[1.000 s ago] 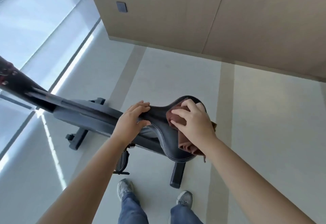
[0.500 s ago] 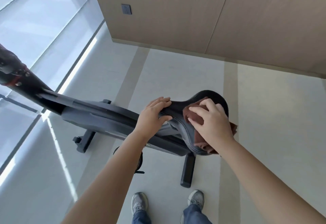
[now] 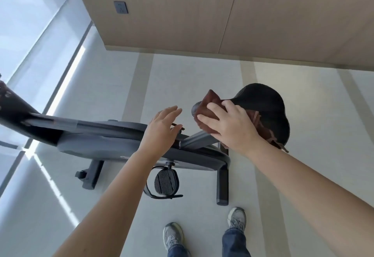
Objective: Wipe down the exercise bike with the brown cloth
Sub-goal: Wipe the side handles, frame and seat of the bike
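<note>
A dark grey exercise bike [image 3: 105, 141] stands side-on on the pale floor, handlebar end at the far left. Its black saddle [image 3: 263, 103] is at the right, on a slanted grey seat post [image 3: 198, 140]. My right hand [image 3: 232, 127] presses the brown cloth [image 3: 208, 105] onto the saddle's nose; more cloth hangs out behind the wrist. My left hand [image 3: 164, 127] hovers open just left of the saddle nose, touching nothing. A black pedal [image 3: 166, 182] with a strap hangs below the frame.
A wood-panelled wall [image 3: 202, 14] with a grey socket [image 3: 120, 7] runs behind the bike. A bright window with blinds [image 3: 30, 34] fills the left side. My two feet in grey trainers [image 3: 174, 236] stand close to the bike's rear foot [image 3: 222, 186].
My left hand has let go of the saddle nose and opened, drawing back to the left. My right hand slid the cloth forward onto the nose. The view shifted, showing more of the bike.
</note>
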